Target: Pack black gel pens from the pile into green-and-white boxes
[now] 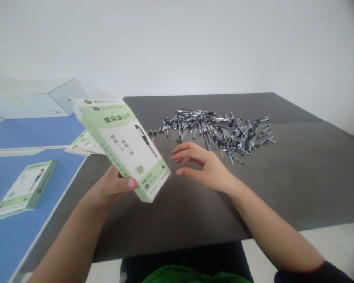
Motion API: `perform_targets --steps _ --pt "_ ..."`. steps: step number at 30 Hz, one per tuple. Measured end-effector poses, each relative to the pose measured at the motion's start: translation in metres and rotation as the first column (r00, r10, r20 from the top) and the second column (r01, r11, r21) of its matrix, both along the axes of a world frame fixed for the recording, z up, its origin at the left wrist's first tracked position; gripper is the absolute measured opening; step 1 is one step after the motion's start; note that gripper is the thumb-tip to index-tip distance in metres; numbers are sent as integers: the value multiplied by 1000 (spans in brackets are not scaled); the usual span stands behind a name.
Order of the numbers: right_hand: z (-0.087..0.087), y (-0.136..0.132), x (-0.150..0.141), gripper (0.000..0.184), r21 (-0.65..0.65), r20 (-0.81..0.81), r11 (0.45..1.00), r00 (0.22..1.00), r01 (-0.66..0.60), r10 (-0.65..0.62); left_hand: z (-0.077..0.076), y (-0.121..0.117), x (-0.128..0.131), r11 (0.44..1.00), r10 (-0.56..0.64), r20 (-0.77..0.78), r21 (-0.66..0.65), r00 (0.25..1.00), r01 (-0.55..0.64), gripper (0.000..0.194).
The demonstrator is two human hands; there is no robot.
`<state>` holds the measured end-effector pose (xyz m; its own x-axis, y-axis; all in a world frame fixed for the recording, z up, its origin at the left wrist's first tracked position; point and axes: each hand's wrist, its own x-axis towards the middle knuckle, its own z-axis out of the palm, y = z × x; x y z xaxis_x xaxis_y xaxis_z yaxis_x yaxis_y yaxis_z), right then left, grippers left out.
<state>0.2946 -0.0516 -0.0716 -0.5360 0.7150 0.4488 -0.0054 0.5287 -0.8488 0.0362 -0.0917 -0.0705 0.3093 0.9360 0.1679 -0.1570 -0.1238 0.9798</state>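
Note:
My left hand (113, 186) grips a green and white pen box (122, 143) by its lower edge and holds it tilted above the dark table (297, 177). A pen picture and printed characters show on the box's face. My right hand (199, 163) hovers just right of the box, fingers apart and slightly curled, holding nothing. Beyond it lies a large heap of loose black and silver pens (216, 129), spread across the middle of the table.
A stack of flat folded boxes (84, 145) lies behind the held box at the table's left edge. One closed pen box (25, 188) rests on the blue surface (17, 236) at left. A white wall stands behind.

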Motion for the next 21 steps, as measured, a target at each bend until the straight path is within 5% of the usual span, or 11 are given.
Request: perform_targets --steps 2,3,5,7,10,14,18,21 --pt "7 5 19 14 61 83 996 994 72 -77 6 -4 -20 985 172 -261 63 950 -161 56" --pt "9 8 29 13 85 135 989 982 119 -130 9 -7 -30 969 249 -430 109 868 -224 58" --pt "8 12 52 15 114 256 970 937 215 -238 14 -14 -48 916 395 -719 264 571 -302 82" --pt "2 17 73 17 136 375 950 873 281 -312 17 -23 -62 896 417 -875 349 245 -275 95" --pt "-12 24 97 20 169 490 911 770 376 -408 15 -32 -75 920 366 -930 363 -7 -147 80" --pt "-26 33 111 25 188 596 850 631 491 -496 -5 -30 -88 946 320 -942 323 -106 -17 64" --pt "-32 41 109 31 198 663 857 578 477 -475 -33 -20 -95 951 309 -949 308 -65 16 72" --pt "-32 46 102 33 231 694 864 547 448 -469 -42 -16 -92 951 306 -946 308 -104 1 77"
